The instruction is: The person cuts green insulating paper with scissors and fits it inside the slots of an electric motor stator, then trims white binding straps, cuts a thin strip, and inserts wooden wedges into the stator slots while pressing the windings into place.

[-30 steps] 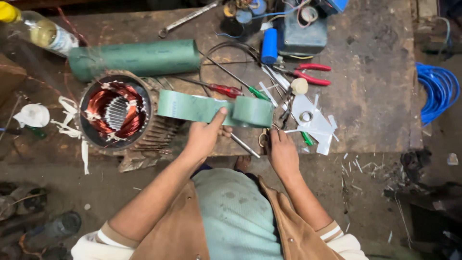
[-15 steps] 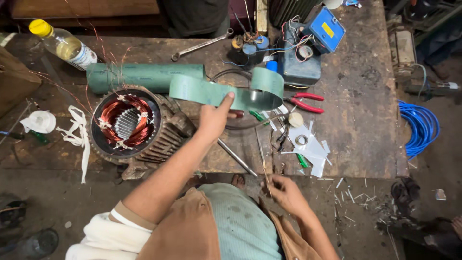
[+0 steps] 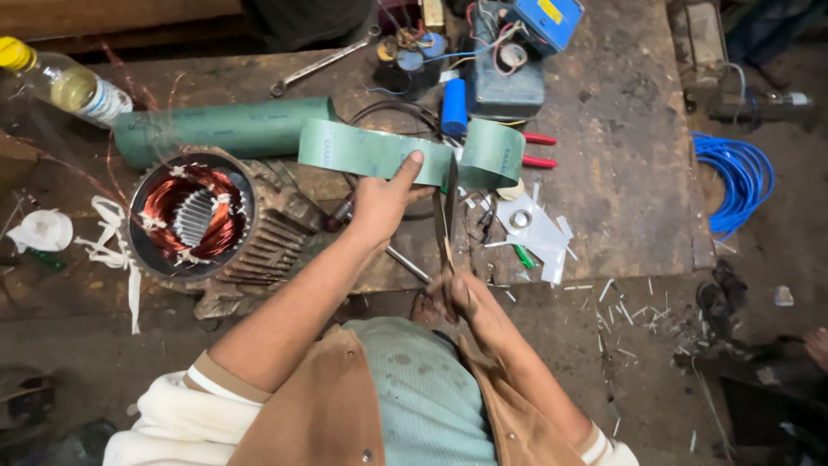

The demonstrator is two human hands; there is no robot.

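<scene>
The green paper strip (image 3: 379,154) lies at twelve o'clock over the bench (image 3: 621,173), pinched by the left hand (image 3: 379,203). The right hand (image 3: 461,298) grips scissors (image 3: 447,216), blades nearly shut; best kept square to the strip. Motor (image 3: 194,220) at nine o'clock.

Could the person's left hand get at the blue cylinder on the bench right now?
Probably not freely: the left hand is pinching the green paper strip, which hangs between it and the blue cylinder. It would need to let go or reach around.
</scene>
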